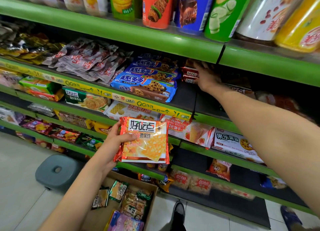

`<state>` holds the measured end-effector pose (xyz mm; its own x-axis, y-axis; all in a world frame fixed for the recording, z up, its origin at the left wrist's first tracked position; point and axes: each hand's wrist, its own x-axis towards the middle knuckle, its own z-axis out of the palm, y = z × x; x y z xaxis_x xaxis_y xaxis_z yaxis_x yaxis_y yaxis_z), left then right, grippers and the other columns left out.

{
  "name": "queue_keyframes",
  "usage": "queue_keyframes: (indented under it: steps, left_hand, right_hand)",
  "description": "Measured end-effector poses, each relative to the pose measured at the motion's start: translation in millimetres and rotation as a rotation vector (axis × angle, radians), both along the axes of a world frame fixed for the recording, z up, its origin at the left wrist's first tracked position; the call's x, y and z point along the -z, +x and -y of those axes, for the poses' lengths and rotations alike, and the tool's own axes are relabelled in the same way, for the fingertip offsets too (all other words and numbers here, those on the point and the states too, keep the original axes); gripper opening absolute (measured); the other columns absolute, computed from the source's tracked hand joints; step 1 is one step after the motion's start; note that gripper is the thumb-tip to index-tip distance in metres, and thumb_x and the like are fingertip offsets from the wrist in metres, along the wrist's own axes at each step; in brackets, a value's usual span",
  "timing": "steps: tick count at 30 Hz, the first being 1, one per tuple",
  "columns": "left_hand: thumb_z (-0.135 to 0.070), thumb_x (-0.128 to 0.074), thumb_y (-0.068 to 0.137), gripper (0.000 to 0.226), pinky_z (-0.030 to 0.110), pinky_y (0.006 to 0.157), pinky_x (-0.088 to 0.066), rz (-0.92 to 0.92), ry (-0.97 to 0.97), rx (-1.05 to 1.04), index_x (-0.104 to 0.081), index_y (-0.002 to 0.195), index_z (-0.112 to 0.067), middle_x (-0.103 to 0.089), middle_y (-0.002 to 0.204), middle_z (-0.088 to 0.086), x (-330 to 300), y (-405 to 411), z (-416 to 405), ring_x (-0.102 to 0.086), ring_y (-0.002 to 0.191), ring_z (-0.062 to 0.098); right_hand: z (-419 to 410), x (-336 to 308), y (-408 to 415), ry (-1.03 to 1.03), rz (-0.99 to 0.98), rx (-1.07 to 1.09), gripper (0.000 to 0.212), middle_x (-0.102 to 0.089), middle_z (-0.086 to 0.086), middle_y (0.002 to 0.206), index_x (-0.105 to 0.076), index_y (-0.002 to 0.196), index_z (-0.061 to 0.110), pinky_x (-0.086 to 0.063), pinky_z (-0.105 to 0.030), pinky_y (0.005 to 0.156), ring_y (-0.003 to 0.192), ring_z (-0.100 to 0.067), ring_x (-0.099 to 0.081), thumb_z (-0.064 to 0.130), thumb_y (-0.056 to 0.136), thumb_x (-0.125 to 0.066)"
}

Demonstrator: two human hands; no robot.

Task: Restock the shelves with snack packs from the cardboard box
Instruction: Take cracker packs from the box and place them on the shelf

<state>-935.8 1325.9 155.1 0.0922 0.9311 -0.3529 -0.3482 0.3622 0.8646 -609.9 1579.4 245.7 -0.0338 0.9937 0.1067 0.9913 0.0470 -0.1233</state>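
Note:
My left hand (113, 142) grips an orange-red snack pack (144, 140) by its left edge, holding it up in front of the lower shelves. My right hand (207, 76) reaches deep into the second shelf (187, 96) and rests against a small stack of matching red packs (190, 75) at the back; its fingers are blurred and partly hidden in shadow. The cardboard box (128, 203) sits on the floor below, open, with several snack packs inside.
Blue cookie packs (147, 82) lie stacked just left of the red packs. Tall chip cans (157, 7) stand on the top shelf. A grey plastic stool (57, 170) sits on the floor left of the box. Dark bare shelf shows right of my right hand.

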Motion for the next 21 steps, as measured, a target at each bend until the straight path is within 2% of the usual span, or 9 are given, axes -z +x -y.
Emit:
queue_keyframes:
  steps: [3,10,14,18,21]
  left_hand:
    - [-0.01,-0.083,0.058,0.097,0.047,0.079,-0.061,-0.013,-0.001,-0.002,-0.042,0.145,-0.026,-0.075,0.116,0.01,1.6,0.2,3.1,-0.073,0.101,0.036]
    - [-0.011,-0.083,0.061,0.095,0.051,0.084,-0.059,-0.021,0.014,-0.003,-0.042,0.145,-0.029,-0.074,0.118,0.009,-5.1,-0.4,4.8,-0.073,0.103,0.036]
    - [-0.011,-0.083,0.063,0.089,0.049,0.082,-0.06,-0.008,0.014,-0.007,-0.045,0.142,-0.029,-0.075,0.117,0.008,-11.2,1.5,3.7,-0.073,0.103,0.035]
    - [-0.01,-0.081,0.067,0.079,0.043,0.072,-0.062,0.017,0.018,0.002,-0.049,0.136,-0.029,-0.076,0.114,0.007,-16.4,5.4,0.4,-0.074,0.1,0.034]
    - [-0.011,-0.08,0.07,0.077,0.042,0.07,-0.061,0.036,0.028,0.013,-0.048,0.136,-0.033,-0.076,0.114,0.006,-19.9,8.9,-2.0,-0.074,0.1,0.034]
  right_hand:
    - [-3.3,2.5,0.4,0.005,0.023,-0.004,0.083,-0.009,-0.002,0.169,-0.012,0.158,0.039,-0.012,-0.05,0.124,0.154,-0.036,-0.009,0.015,0.095,-0.06]
    - [11.9,-13.8,-4.6,-0.038,0.026,-0.011,0.084,-0.009,-0.006,0.169,-0.012,0.16,0.031,-0.015,-0.053,0.123,0.153,-0.039,-0.011,0.027,0.094,-0.064]
    - [57.3,-24.0,-27.5,0.162,-0.025,-0.061,0.07,-0.026,-0.012,0.163,-0.029,0.156,0.019,-0.024,-0.049,0.121,0.146,-0.04,-0.027,0.028,0.094,-0.062]
    - [133.2,-24.1,-54.5,0.233,-0.299,-0.175,0.046,-0.048,-0.012,0.147,-0.052,0.14,0.011,-0.033,-0.038,0.112,0.134,-0.033,-0.043,0.026,0.097,-0.058]
    - [195.6,-9.5,-69.6,0.144,-0.493,-0.202,0.041,-0.059,0.006,0.12,-0.056,0.134,0.021,-0.048,-0.034,0.096,0.109,-0.014,-0.058,0.037,0.097,-0.058]
